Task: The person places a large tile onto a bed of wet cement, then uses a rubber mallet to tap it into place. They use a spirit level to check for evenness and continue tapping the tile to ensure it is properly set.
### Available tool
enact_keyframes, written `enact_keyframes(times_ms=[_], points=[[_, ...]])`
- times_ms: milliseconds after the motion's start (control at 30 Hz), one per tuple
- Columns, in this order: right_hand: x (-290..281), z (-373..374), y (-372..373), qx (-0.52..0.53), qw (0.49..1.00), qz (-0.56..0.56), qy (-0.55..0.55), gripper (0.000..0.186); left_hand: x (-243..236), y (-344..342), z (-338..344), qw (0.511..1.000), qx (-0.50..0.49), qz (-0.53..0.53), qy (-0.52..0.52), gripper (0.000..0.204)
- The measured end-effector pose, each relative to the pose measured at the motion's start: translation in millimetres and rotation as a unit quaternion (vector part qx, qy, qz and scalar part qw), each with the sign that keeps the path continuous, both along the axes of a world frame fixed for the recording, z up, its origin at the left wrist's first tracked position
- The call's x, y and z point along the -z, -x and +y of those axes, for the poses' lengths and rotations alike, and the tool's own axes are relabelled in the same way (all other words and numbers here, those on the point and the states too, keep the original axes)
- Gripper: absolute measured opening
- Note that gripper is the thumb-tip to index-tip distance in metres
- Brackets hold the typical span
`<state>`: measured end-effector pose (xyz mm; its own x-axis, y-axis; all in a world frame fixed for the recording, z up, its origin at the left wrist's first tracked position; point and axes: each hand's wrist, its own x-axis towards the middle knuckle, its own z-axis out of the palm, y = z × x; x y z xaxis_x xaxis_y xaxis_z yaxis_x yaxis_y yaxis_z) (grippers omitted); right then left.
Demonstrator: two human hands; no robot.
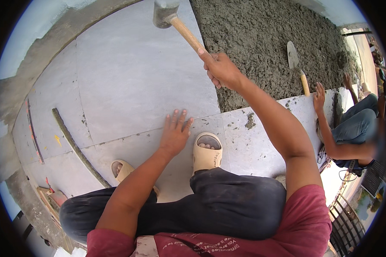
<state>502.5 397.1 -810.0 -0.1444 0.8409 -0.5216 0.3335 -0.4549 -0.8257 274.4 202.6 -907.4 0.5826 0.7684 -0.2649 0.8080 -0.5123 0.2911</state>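
Note:
My right hand [222,70] is wrapped round the wooden handle of a mallet [165,14], whose thick grey head is raised toward the top of the view. Beneath it lies a large pale grey floor tile [133,73]. My left hand [176,133] rests flat with fingers spread, close to the joint between that tile and the nearer row. Along the tile's right edge spreads rough wet mortar [253,38]. A pointed trowel [293,55] lies on the mortar, its wooden handle reaching the near tiles.
At the right a co-worker squats, one hand [319,97] by the tile edge near the trowel. A long mortar-crusted straight bar [79,150] lies on the tiles at left, with a thin dark strip [34,132] beyond. My sandalled foot [207,152] is beside my left hand. Mortar crumbs [250,121] dot the tiles.

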Motion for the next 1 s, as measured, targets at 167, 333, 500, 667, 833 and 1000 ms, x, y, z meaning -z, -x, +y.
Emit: enact_keyframes(times_ms=[167, 333, 500, 667, 833, 1000], points=[[9.4, -6.1, 17.7, -0.027, 0.998, -0.019, 0.052, 0.066, 4.5, 15.8, -4.1, 0.999, 0.032, 0.017, -0.038, 0.053], [-0.6, -4.2, 37.0, -0.051, 0.996, -0.032, 0.059, 0.059, 6.4, 37.8, 24.2, 0.996, -0.093, -0.018, 0.001, 0.075], [-16.8, 29.9, 75.2, -0.057, 0.996, -0.056, -0.029, 0.055, -29.1, 114.8, 144.3, 0.924, -0.341, 0.125, 0.117, 0.136], [-80.9, 65.6, 135.3, -0.049, 0.964, 0.073, -0.251, 0.053, -49.4, 195.3, 210.2, 0.863, -0.432, 0.176, 0.197, 0.148], [-14.3, 92.8, 165.3, -0.032, 0.911, 0.136, -0.389, 0.050, -47.7, 189.5, 226.0, 0.862, -0.421, 0.181, 0.216, 0.149], [68.7, 133.8, 174.9, -0.162, 0.941, -0.178, -0.236, 0.063, -52.1, 187.4, 229.4, 0.866, -0.414, 0.181, 0.215, 0.147]])
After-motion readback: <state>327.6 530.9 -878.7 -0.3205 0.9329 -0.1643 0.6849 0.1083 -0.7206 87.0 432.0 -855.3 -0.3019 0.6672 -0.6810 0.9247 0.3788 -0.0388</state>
